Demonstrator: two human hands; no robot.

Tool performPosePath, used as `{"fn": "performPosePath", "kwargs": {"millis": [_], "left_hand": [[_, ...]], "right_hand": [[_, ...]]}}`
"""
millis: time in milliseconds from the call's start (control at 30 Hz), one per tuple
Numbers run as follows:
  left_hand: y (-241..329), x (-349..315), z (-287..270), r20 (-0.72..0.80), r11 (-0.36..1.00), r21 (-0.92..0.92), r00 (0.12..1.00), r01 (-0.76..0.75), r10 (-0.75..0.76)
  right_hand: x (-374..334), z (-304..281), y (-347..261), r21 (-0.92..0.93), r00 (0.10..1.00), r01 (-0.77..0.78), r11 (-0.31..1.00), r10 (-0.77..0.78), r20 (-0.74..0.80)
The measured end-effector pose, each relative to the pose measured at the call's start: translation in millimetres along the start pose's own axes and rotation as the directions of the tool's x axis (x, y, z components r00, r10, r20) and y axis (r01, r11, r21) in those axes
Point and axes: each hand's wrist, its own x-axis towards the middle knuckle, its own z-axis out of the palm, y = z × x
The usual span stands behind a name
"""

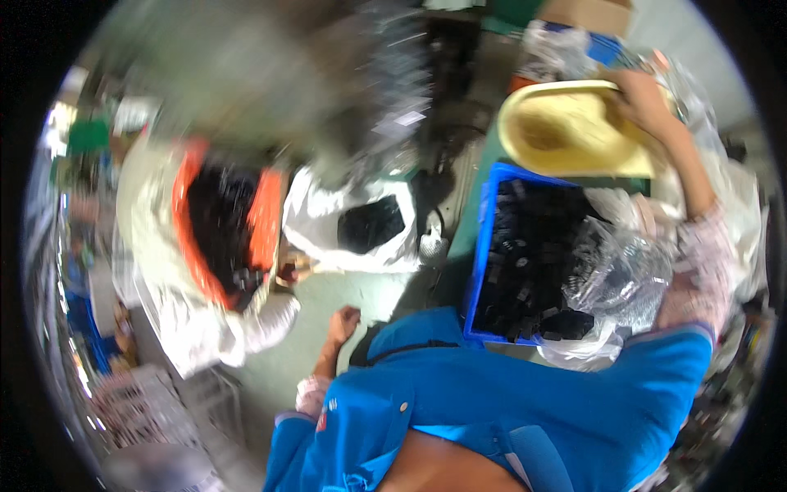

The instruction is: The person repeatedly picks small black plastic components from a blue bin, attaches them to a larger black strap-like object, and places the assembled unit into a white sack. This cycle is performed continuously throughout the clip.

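My right hand [643, 102] grips the far right rim of a pale yellow oval tub [525, 160]. The tub tilts so that its inside shows, with no loose parts visible in it. Just nearer than the tub is a blue rectangular crate [482, 271] filled with small black parts [525, 262]. Clear plastic bags [623, 271] lie over the crate's right side, beside my right forearm. My left hand [344, 322] hangs low beside my body, its fingers curled and nothing visible in them. It is slightly blurred and stands apart from the sacks.
A white sack [307, 225] holding black pieces stands on the floor ahead. To its left is a large pale sack [143, 213] with an orange liner [266, 213], also holding dark pieces. A cardboard box [586, 15] and more plastic bags are at the far right. Motion blur smears the far left.
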Motion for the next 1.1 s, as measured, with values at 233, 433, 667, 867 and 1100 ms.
{"fn": "performPosePath", "kwargs": {"millis": [233, 433, 667, 867, 1100], "left_hand": [[-31.8, -8.4, 2.7, 0.019, 0.776, -0.62, 0.991, 0.115, -0.131], [-30.1, -108.7, -85.7, 0.084, 0.08, -0.995, 0.952, 0.063, 0.296], [-135.2, -179.4, -170.8, -0.311, 0.043, -0.945, 0.857, -0.323, -0.411], [-270.2, -177.0, -256.0, -0.262, 0.002, -0.937, 0.702, -0.348, -0.662], [-387.0, -165.8, -362.8, -0.315, 0.046, -0.842, 0.42, -0.537, -0.851]], "right_hand": [[-58.9, -75.9, -182.4, 0.428, 0.925, -0.047, 0.903, -0.122, 0.36], [-36.8, 25.1, -479.8, 0.6, 0.815, 0.151, 0.785, -0.443, 0.374], [-22.4, 105.2, -792.5, 0.85, 0.495, 0.361, 0.383, -0.852, 0.174], [3.7, 194.5, -984.9, 0.869, 0.44, 0.453, 0.198, -0.898, -0.024], [105.9, 266.1, -1229.1, 0.729, 0.106, -0.479, 0.49, -0.792, 0.602]]}}
